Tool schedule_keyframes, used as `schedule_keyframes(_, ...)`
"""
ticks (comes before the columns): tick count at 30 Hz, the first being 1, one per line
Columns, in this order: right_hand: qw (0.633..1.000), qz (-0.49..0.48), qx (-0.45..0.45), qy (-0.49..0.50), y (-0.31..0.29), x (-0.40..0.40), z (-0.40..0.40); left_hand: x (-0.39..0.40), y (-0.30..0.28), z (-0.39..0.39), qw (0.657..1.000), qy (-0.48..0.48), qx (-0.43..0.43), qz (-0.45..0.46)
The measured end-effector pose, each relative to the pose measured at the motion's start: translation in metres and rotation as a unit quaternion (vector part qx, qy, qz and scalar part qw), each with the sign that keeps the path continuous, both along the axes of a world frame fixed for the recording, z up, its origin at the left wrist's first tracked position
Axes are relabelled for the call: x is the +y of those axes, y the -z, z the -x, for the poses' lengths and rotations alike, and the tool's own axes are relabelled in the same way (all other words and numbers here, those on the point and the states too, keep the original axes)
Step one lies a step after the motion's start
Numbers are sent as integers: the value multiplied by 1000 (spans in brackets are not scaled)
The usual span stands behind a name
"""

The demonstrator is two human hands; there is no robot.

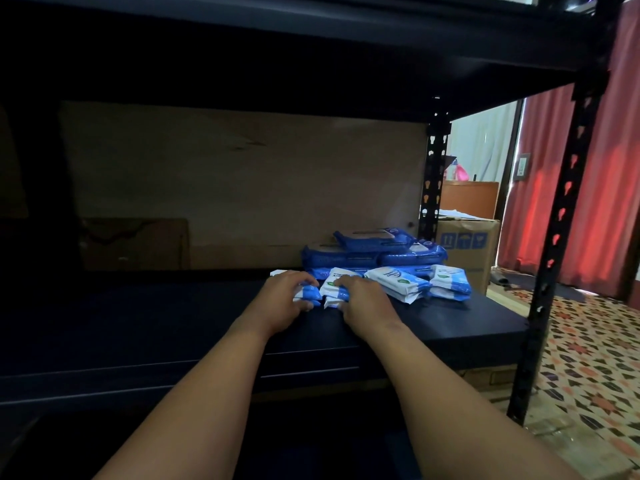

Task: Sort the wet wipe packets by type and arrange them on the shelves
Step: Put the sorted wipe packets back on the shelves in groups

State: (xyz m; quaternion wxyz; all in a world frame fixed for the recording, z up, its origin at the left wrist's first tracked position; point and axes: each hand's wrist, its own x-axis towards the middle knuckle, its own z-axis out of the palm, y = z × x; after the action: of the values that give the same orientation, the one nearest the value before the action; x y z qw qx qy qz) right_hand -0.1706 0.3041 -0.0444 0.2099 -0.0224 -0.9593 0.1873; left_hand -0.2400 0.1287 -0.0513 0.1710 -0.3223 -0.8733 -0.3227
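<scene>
Several small white-and-blue wet wipe packets lie in a row on the dark shelf board. My left hand grips a small packet at the row's left end. My right hand grips the neighbouring packet. To the right lie two more small stacks. Behind them sit large blue packs, piled two layers high. A white packet edge shows behind my left hand.
The black metal rack has an upper shelf close overhead and uprights at the right front and right rear. A cardboard box stands on the patterned floor beyond, by red curtains.
</scene>
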Motion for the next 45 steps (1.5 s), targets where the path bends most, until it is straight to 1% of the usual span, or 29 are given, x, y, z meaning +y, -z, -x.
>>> schedule_keyframes(4, 1000, -6, -1, -9, 1, 0, 0, 3, 4, 1, 1000, -19, 12, 17)
schedule_keyframes(7, 1000, 17, -20, 1, 1, 0, -7, 3, 6, -5, 999, -40, 21, 12)
schedule_keyframes(10, 999, 25, -5, 25, 3, 1, -28, 0, 2, -30, 996, -62, 56, 22)
schedule_keyframes(11, 999, 31, 19, 28, 5, 2, -38, 2, 1, -44, 994, -75, 76, 19)
schedule_keyframes(12, 998, 40, 51, 28, 10, 3, -49, 5, 2, -60, 992, -86, 96, -4)
schedule_keyframes(14, 989, 53, 139, 20, 25, 7, -72, 15, 13, -95, 981, -85, 142, -97)
schedule_keyframes(16, 970, 60, 237, 11, 48, 10, -97, 30, 35, -133, 967, -73, 183, -163)
schedule_keyframes(18, 952, 72, 298, 15, 71, 14, -124, 46, 67, -166, 960, -63, 185, -200)
schedule_keyframes(20, 952, 77, 296, 23, 99, 22, -149, 60, 107, -191, 966, -58, 133, -215)
schedule_keyframes(22, 962, 88, 255, 29, 134, 33, -168, 68, 154, -211, 977, -57, 44, -203)
schedule_keyframes(24, 977, 103, 181, 41, 177, 44, -183, 74, 207, -229, 981, -75, -53, -169)
schedule_keyframes(26, 985, 129, 101, 56, 223, 50, -197, 79, 260, -241, 971, -108, -168, -128)
schedule_keyframes(27, 984, 156, 61, 65, 245, 52, -205, 80, 290, -242, 959, -129, -232, -98)
schedule_keyframes(29, 971, 222, -26, 91, 287, 52, -218, 82, 337, -248, 933, -127, -329, -73)
schedule_keyframes(31, 953, 261, -105, 112, 330, 50, -231, 81, 396, -254, 893, -142, -417, -87)
schedule_keyframes(33, 936, 266, -193, 130, 371, 47, -243, 73, 448, -269, 848, -187, -493, -59)
schedule_keyframes(36, 907, 246, -309, 143, 419, 42, -260, 62, 494, -292, 797, -256, -547, 15)
schedule_keyframes(37, 905, 233, -326, 142, 424, 40, -264, 59, 502, -293, 795, -273, -542, 9)
schedule_keyframes(39, 898, 210, -361, 143, 438, 39, -272, 61, 482, -304, 798, -278, -535, 6)
schedule_keyframes(40, 890, 206, -378, 149, 446, 38, -273, 64, 484, -305, 803, -282, -525, 10)
schedule_keyframes(42, 878, 193, -404, 169, 459, 36, -274, 71, 485, -307, 794, -289, -532, 49)
schedule_keyframes(43, 877, 185, -407, 174, 460, 34, -275, 72, 484, -308, 791, -291, -535, 63)
schedule_keyframes(45, 878, 171, -414, 171, 465, 30, -276, 75, 490, -307, 787, -297, -536, 67)
